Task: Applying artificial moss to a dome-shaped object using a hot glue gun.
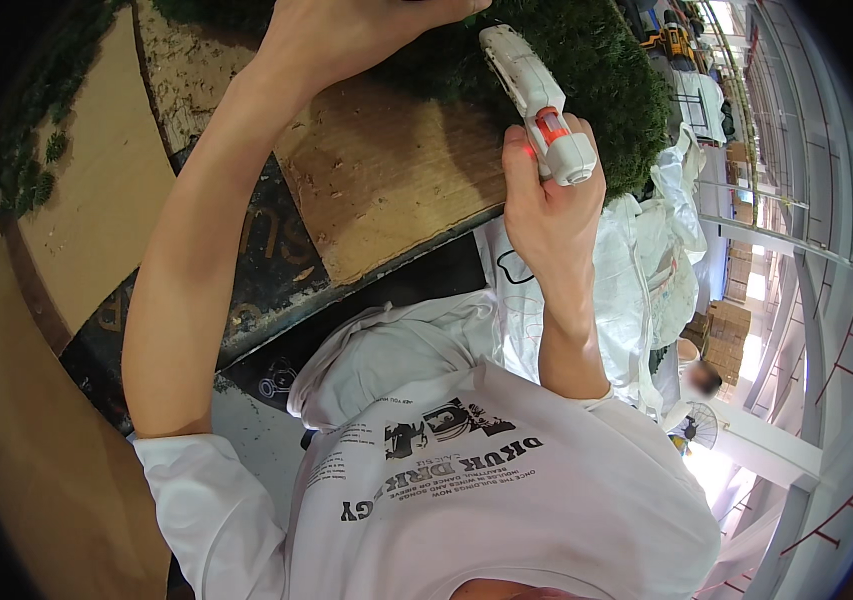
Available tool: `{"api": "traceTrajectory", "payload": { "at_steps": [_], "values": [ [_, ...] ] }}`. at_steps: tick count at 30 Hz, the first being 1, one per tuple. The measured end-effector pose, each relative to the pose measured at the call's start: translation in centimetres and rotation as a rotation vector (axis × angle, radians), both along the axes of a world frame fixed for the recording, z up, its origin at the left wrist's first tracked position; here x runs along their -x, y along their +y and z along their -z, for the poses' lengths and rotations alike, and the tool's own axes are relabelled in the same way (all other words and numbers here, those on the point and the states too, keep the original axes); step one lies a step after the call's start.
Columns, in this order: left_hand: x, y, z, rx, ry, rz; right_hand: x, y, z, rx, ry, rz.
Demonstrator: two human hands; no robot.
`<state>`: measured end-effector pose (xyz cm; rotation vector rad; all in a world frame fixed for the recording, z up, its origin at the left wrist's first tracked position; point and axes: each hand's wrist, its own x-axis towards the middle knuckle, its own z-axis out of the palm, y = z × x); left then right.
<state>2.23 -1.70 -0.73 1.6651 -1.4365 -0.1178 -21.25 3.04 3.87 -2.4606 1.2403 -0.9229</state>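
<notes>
White printed T-shirt point(507, 500) fills the foreground; beyond the grip lies a brown plywood board point(397, 180) under soft, springy green moss matting point(587, 60), which the left hand point(347, 30) presses flat. Right hand point(547, 205) wraps the light, rigid white plastic glue gun point(537, 100) by its handle.

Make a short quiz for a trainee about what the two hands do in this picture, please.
1. True or false: the right hand holds a white glue gun with an orange trigger.
2. What does the left hand rest on? A) green moss-like mat B) cardboard sheet C) white plastic bag
3. Fill in: the glue gun's nozzle points toward the ____ mat.

Key: 1 true; 2 A; 3 green.
</notes>
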Motion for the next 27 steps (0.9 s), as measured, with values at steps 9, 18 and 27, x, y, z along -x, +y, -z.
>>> {"api": "traceTrajectory", "payload": {
  "at_steps": [9, 18, 27],
  "values": [
    [0.2, 0.5, -0.7, 0.064, 0.032, 0.003, 0.0, 0.2, 0.0, -0.041, -0.022, 0.033],
    [0.1, 0.3, -0.3, 0.038, 0.02, 0.009, 0.0, 0.2, 0.1, -0.048, -0.009, 0.031],
    [0.3, 0.0, 0.4, -0.025, 0.012, -0.013, 0.2, 0.2, 0.1, -0.068, -0.032, 0.031]
  ]
}}
